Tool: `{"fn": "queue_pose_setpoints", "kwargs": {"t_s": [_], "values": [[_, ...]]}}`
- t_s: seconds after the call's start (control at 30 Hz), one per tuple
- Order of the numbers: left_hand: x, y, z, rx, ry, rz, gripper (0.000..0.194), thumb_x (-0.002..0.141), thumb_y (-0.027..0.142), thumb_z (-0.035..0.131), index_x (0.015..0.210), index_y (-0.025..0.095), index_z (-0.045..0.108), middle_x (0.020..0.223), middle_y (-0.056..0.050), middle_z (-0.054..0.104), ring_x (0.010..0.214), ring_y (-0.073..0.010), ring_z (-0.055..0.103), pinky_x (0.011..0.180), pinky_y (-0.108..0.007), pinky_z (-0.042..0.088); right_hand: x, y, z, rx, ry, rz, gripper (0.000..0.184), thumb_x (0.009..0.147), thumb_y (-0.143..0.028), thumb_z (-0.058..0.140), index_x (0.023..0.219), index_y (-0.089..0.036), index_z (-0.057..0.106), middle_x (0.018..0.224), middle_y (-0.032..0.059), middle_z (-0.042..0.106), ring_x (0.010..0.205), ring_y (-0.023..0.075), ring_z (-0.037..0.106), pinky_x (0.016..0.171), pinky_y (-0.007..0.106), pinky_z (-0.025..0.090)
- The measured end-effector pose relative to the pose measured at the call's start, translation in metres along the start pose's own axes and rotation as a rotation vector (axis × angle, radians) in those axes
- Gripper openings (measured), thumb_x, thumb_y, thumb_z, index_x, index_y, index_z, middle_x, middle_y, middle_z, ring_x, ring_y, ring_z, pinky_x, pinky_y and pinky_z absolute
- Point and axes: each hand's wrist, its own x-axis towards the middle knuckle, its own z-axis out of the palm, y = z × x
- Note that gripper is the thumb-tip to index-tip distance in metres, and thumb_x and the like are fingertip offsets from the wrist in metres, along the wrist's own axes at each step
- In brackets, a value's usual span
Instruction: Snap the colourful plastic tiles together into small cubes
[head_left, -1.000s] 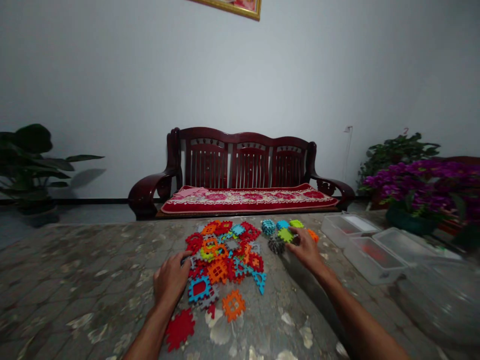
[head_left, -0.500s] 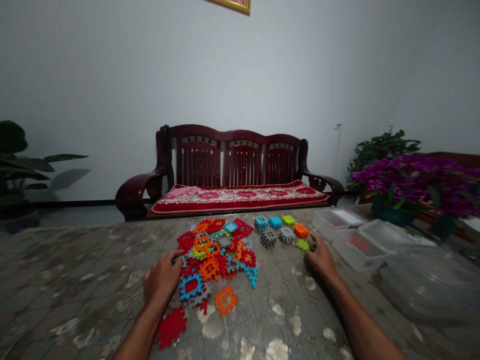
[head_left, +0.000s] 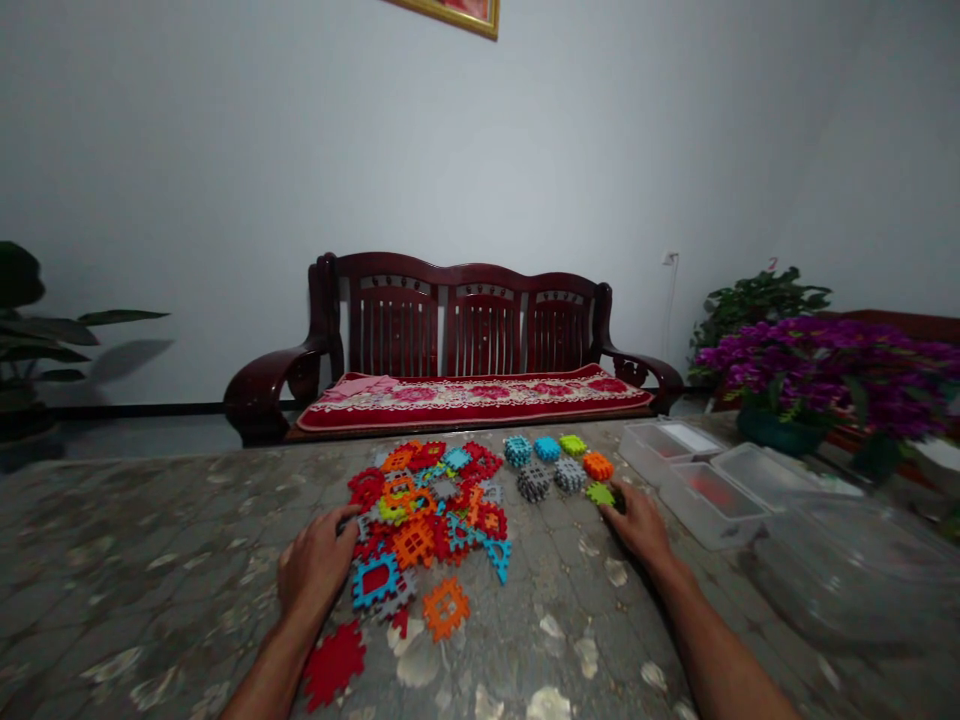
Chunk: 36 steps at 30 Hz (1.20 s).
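Low in the frame, both bare hands rest on a table point(head_left: 127, 540) with a mottled grey cover. The left hand point(head_left: 315, 570) lies half closed at the lower left edge of a heap of red, orange, blue and grey plastic tiles point(head_left: 424, 510), its fingertips point(head_left: 349, 522) against a grey tile point(head_left: 365, 527); whether it has hold of that tile cannot be told. The right hand point(head_left: 637, 525) sits right of the heap, fingers curved downward and touching a lime tile point(head_left: 600, 494), with a dark shape just under them. Its grip cannot be told either.

Between the hands and slightly higher, six more small tiles point(head_left: 555, 465) stand apart from the heap in loose rows of teal, blue, lime, orange and grey. An orange tile point(head_left: 445, 607) and a red tile point(head_left: 334, 665) lie below the heap, near the left wrist.

Clear plastic boxes point(head_left: 694, 485) sit right of the right hand. Beyond the table stands a dark red wooden sofa point(head_left: 450, 320) with a floral cushion point(head_left: 472, 398), and purple flowers point(head_left: 825, 375) fill the right side.
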Motion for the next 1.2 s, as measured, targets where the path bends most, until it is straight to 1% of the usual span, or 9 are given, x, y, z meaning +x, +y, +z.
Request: {"fn": "queue_pose_setpoints", "kwargs": {"t_s": [0.17,0.3,0.43,0.53,0.7,0.8,1.0,1.1,1.2], "values": [[0.002,-0.005,0.005,-0.009,0.036,0.015,0.042,0.097,0.034,0.043,0.122,0.028,0.077,0.129,-0.007,0.076,0.120,-0.0313,0.068,0.101,-0.045,0.051,-0.003,0.001,-0.013,0.001,-0.054,-0.023,0.044,0.080,-0.040,0.063,0.118,-0.021,0.074,0.116,0.0115,0.078,0.107,0.0309,0.070,0.094,0.040,0.052],[0.002,-0.006,0.007,-0.016,0.023,0.024,0.044,0.097,0.034,0.041,0.124,0.028,0.076,0.131,-0.008,0.075,0.122,-0.0312,0.068,0.100,-0.045,0.051,-0.004,0.002,-0.024,0.019,-0.100,0.021,0.040,0.076,-0.043,0.065,0.109,-0.021,0.077,0.109,0.0105,0.080,0.103,0.0311,0.072,0.089,0.039,0.053],[0.003,-0.005,0.006,-0.004,0.009,0.011,0.044,0.098,0.035,0.042,0.124,0.028,0.076,0.131,-0.008,0.075,0.121,-0.0308,0.068,0.100,-0.044,0.051,0.002,-0.001,-0.035,0.152,0.001,0.088,0.050,0.075,-0.051,0.066,0.112,-0.019,0.076,0.109,0.0114,0.080,0.101,0.0318,0.073,0.088,0.040,0.055],[0.002,-0.004,0.004,-0.002,0.000,0.000,0.043,0.097,0.034,0.043,0.124,0.028,0.076,0.132,-0.008,0.074,0.122,-0.0310,0.068,0.102,-0.044,0.050,0.011,-0.013,-0.038,0.296,0.093,0.140,0.060,0.072,-0.057,0.066,0.114,-0.016,0.074,0.107,0.0129,0.080,0.098,0.0316,0.074,0.087,0.041,0.057],[0.000,-0.001,0.000,-0.032,0.013,-0.011,0.040,0.098,0.032,0.046,0.124,0.028,0.075,0.128,-0.008,0.077,0.119,-0.0307,0.069,0.101,-0.044,0.051,0.017,-0.037,-0.032,0.420,0.068,0.177,0.059,0.067,-0.059,0.070,0.107,-0.016,0.075,0.100,0.0140,0.080,0.092,0.0317,0.074,0.082,0.040,0.058],[-0.001,0.000,0.000,-0.050,0.028,-0.015,0.038,0.098,0.032,0.047,0.123,0.028,0.075,0.125,-0.008,0.078,0.115,-0.0307,0.071,0.098,-0.043,0.052,0.011,-0.039,-0.025,0.380,0.049,0.166,0.058,0.068,-0.058,0.070,0.108,-0.016,0.074,0.103,0.0145,0.080,0.092,0.0312,0.074,0.081,0.040,0.058],[0.001,-0.003,0.002,-0.163,0.070,-0.073,0.039,0.099,0.033,0.047,0.127,0.027,0.072,0.120,-0.009,0.079,0.105,-0.0290,0.074,0.088,-0.038,0.054,-0.005,-0.016,-0.021,0.171,0.005,0.180,0.058,0.078,-0.055,0.063,0.121,-0.017,0.071,0.110,0.0133,0.079,0.100,0.0322,0.074,0.084,0.042,0.056],[0.002,-0.004,0.001,-0.253,0.149,-0.107,0.038,0.096,0.031,0.051,0.128,0.025,0.071,0.122,-0.010,0.077,0.102,-0.0275,0.073,0.082,-0.034,0.054,-0.008,-0.010,-0.020,0.040,-0.008,0.213,0.057,0.082,-0.054,0.060,0.127,-0.020,0.068,0.116,0.0111,0.078,0.106,0.0312,0.072,0.086,0.039,0.055],[0.002,-0.003,-0.002,-0.362,0.239,-0.137,0.037,0.093,0.026,0.053,0.125,0.020,0.071,0.120,-0.011,0.077,0.102,-0.0256,0.073,0.085,-0.033,0.055,-0.008,-0.007,-0.019,-0.072,-0.039,0.227,0.055,0.084,-0.051,0.059,0.128,-0.021,0.068,0.119,0.0106,0.077,0.108,0.0313,0.071,0.085,0.038,0.053]]}}
